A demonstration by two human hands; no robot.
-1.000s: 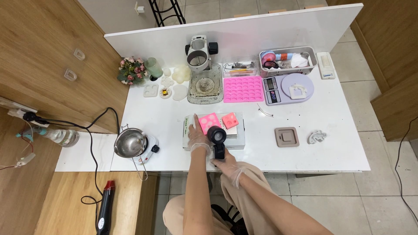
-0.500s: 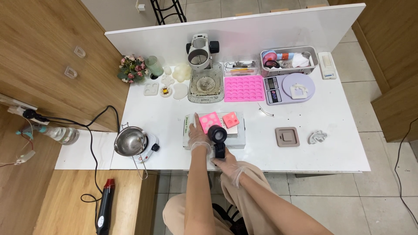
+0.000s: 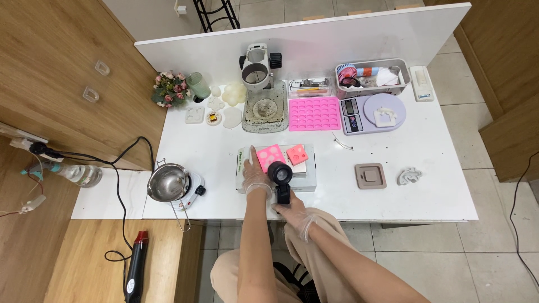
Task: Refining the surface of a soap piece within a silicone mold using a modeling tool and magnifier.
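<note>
White desk (image 3: 393, 196) over a tiled floor, and near its front edge sits a grey slab (image 3: 306, 177) with two pink moulds. Left hand (image 3: 255, 175) lies flat, fingers spread, touching the bigger pink mould (image 3: 268, 156). Right hand (image 3: 293, 215) has its grip clamped round the black handle of a round magnifier (image 3: 280, 174), held just over the slab

Right hand (image 3: 293, 216) holds magnifier (image 3: 280, 175) over pink mould (image 3: 270, 157).
</note>
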